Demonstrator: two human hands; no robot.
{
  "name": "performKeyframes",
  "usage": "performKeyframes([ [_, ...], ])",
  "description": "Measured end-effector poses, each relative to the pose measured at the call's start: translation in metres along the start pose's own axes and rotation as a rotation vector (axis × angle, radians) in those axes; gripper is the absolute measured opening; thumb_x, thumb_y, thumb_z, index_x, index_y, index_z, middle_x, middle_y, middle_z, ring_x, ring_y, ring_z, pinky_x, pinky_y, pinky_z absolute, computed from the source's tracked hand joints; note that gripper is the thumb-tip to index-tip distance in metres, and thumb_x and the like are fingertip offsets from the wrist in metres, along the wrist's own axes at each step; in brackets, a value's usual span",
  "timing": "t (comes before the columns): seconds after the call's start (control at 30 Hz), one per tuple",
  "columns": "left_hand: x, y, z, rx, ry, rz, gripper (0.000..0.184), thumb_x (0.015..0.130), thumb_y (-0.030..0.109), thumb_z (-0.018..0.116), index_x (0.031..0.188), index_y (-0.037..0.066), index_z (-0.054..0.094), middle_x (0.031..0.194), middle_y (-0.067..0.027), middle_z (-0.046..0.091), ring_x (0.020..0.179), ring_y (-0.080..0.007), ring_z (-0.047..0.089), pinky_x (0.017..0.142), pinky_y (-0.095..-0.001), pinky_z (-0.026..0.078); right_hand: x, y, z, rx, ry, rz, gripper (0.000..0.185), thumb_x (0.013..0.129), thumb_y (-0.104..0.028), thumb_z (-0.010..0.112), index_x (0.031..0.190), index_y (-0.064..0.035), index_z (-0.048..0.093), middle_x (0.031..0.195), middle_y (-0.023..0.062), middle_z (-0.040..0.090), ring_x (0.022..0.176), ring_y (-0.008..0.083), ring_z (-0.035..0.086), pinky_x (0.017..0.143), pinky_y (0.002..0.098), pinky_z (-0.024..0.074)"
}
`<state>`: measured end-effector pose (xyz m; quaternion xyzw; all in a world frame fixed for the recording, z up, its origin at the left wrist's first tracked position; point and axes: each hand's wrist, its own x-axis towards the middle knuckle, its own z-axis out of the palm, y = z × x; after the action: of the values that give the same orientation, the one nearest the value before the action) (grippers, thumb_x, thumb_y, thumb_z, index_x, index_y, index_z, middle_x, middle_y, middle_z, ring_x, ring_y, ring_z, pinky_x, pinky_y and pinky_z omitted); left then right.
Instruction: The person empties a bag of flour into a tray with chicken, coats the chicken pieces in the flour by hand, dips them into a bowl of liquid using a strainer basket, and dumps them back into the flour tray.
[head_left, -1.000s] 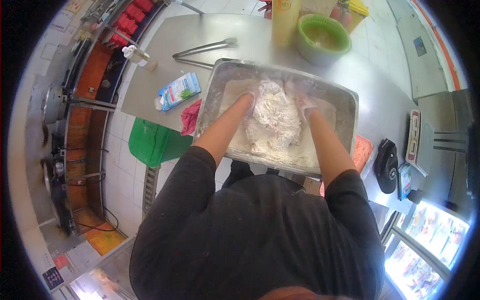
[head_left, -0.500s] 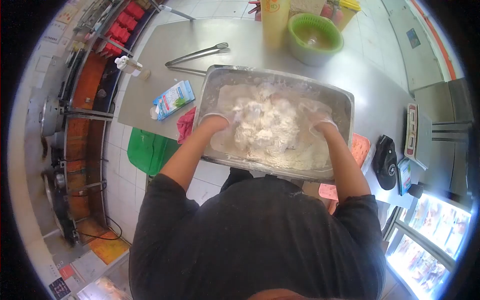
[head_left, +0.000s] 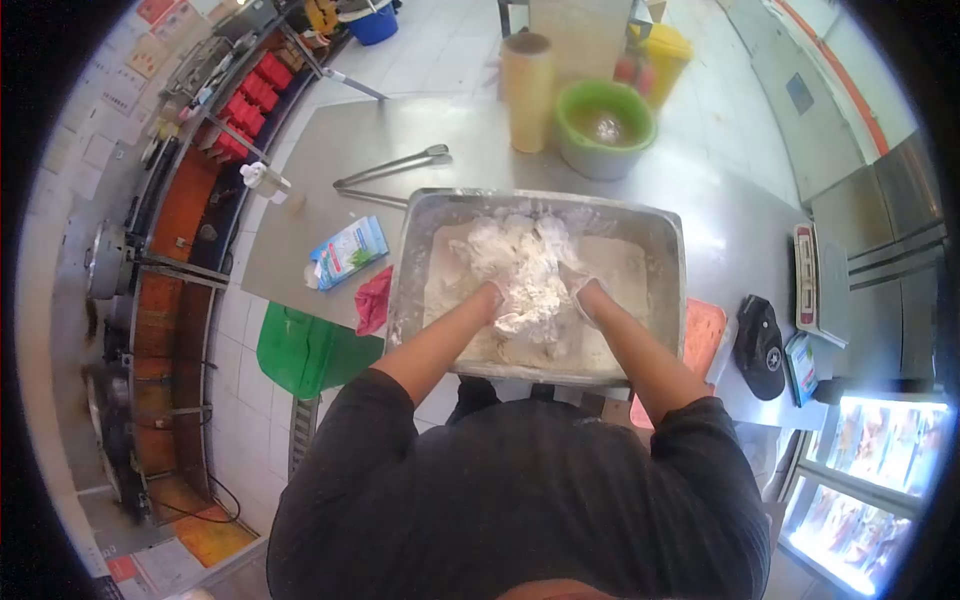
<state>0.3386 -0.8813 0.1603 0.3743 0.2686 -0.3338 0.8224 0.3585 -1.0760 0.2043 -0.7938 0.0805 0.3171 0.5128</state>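
Observation:
A deep metal tray (head_left: 668, 290) at the table's front edge holds loose white flour (head_left: 620, 262) and a heap of flour-coated pieces (head_left: 520, 250). What the pieces are under the flour I cannot make out. My left hand (head_left: 497, 300), in a clear plastic glove, presses into the heap from its left side. Opposite it, my right hand (head_left: 578, 292), gloved the same way, is against the heap's right side. Flour and blur hide the fingers of both hands.
Metal tongs (head_left: 395, 170) lie behind the tray. To the left are a blue-white packet (head_left: 350, 252) and a pink cloth (head_left: 373, 300). Farther back stand a green-rimmed bowl (head_left: 605, 130) and a tall yellowish roll (head_left: 527, 95). A black cap (head_left: 760, 350) lies to the right.
Both hands have moved inward from the tray's sides to the heap. The heap is now narrower and pushed toward the tray's far side. The view has shifted, showing more of the far floor.

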Motion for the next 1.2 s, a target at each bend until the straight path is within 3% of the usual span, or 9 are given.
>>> performKeyframes([
  [0.1, 0.028, -0.019, -0.053, 0.429, 0.024, 0.178, 0.046, 0.098, 0.043, 0.045, 0.133, 0.015, 0.055, 0.128, -0.0156, 0.061, 0.118, -0.0295, 0.058, 0.101, -0.0423, 0.043, -0.050, -0.048, -0.011, -0.566, -0.015, -0.172, 0.059, 0.094, -0.044, 0.051, 0.128, 0.0035, 0.053, 0.130, 0.0301, 0.053, 0.123, 0.0398, 0.051, 0.107, 0.0427, 0.0373],
  [0.23, 0.028, 0.014, -0.106, 1.110, 0.035, 0.507, 0.051, 0.097, 0.044, 0.045, 0.135, 0.011, 0.053, 0.130, -0.0199, 0.058, 0.122, -0.0303, 0.055, 0.103, -0.0422, 0.041, -0.074, -0.061, -0.018, -0.482, 0.118, -0.120, 0.065, 0.090, -0.053, 0.054, 0.120, 0.0043, 0.057, 0.124, 0.0300, 0.057, 0.117, 0.0413, 0.055, 0.102, 0.0426, 0.0418],
  [0.43, -0.064, 0.035, -0.090, 1.449, 0.362, 0.003, 0.053, 0.097, 0.041, 0.043, 0.140, 0.009, 0.048, 0.136, -0.0222, 0.052, 0.125, -0.0290, 0.052, 0.104, -0.0391, 0.039, -0.028, -0.001, -0.077, -0.590, -0.123, -0.028, 0.071, 0.094, -0.050, 0.047, 0.140, 0.0031, 0.043, 0.143, 0.0255, 0.046, 0.133, 0.0341, 0.044, 0.112, 0.0380, 0.0314],
  [0.6, -0.063, 0.011, -0.037, 1.331, 0.221, 0.015, 0.056, 0.094, 0.042, 0.049, 0.140, 0.008, 0.047, 0.132, -0.0219, 0.055, 0.121, -0.0288, 0.054, 0.102, -0.0373, 0.041, 0.004, 0.040, 0.005, -0.289, -0.358, -0.319, 0.055, 0.100, -0.033, 0.044, 0.146, -0.0054, 0.038, 0.147, 0.0168, 0.044, 0.130, 0.0272, 0.046, 0.111, 0.0369, 0.0306],
  [0.7, -0.038, 0.001, -0.030, 1.245, 0.246, 0.096, 0.059, 0.093, 0.042, 0.052, 0.140, 0.008, 0.047, 0.130, -0.0217, 0.057, 0.118, -0.0286, 0.056, 0.101, -0.0363, 0.041, 0.040, 0.048, 0.030, 0.095, -0.465, -0.131, 0.051, 0.097, -0.020, 0.047, 0.147, -0.0105, 0.038, 0.144, 0.0221, 0.044, 0.126, 0.0307, 0.048, 0.107, 0.0408, 0.0342],
  [0.8, -0.038, 0.006, -0.041, 1.220, 0.273, 0.224, 0.061, 0.091, 0.043, 0.056, 0.141, 0.008, 0.046, 0.128, -0.0214, 0.059, 0.116, -0.0285, 0.058, 0.100, -0.0352, 0.042, -0.003, -0.010, 0.008, -0.612, -0.359, -0.458, 0.054, 0.094, -0.020, 0.052, 0.146, -0.0099, 0.039, 0.132, 0.0253, 0.054, 0.117, 0.0339, 0.054, 0.102, 0.0435, 0.0380],
  [0.9, -0.050, 0.018, -0.048, 1.199, 0.265, 0.372, 0.064, 0.089, 0.043, 0.059, 0.141, 0.008, 0.046, 0.126, -0.0212, 0.061, 0.114, -0.0284, 0.060, 0.098, -0.0342, 0.043, -0.039, -0.058, -0.010, -0.828, -0.231, -0.239, 0.063, 0.083, -0.050, 0.060, 0.125, -0.0031, 0.059, 0.118, 0.0280, 0.062, 0.116, 0.0369, 0.059, 0.099, 0.0414, 0.0444],
  [1.0, -0.067, 0.046, -0.042, 1.069, 0.186, 0.636, 0.067, 0.086, 0.045, 0.063, 0.140, 0.008, 0.048, 0.123, -0.0199, 0.063, 0.110, -0.0280, 0.062, 0.097, -0.0342, 0.044, -0.012, -0.029, -0.034, -0.547, 0.151, -0.302, 0.061, 0.082, -0.053, 0.063, 0.118, -0.0041, 0.065, 0.111, 0.0268, 0.066, 0.108, 0.0348, 0.064, 0.094, 0.0392, 0.0480],
  [1.2, -0.042, 0.093, -0.047, 1.020, 0.770, 0.233, 0.048, 0.091, 0.040, 0.058, 0.123, 0.004, 0.062, 0.117, -0.0119, 0.066, 0.096, -0.0253, 0.064, 0.084, -0.0357, 0.050, 0.035, -0.032, -0.051, 0.344, 0.057, -0.002, 0.069, 0.088, -0.055, 0.060, 0.139, -0.0103, 0.051, 0.149, 0.0107, 0.043, 0.138, 0.0214, 0.035, 0.108, 0.0382, 0.0310],
])
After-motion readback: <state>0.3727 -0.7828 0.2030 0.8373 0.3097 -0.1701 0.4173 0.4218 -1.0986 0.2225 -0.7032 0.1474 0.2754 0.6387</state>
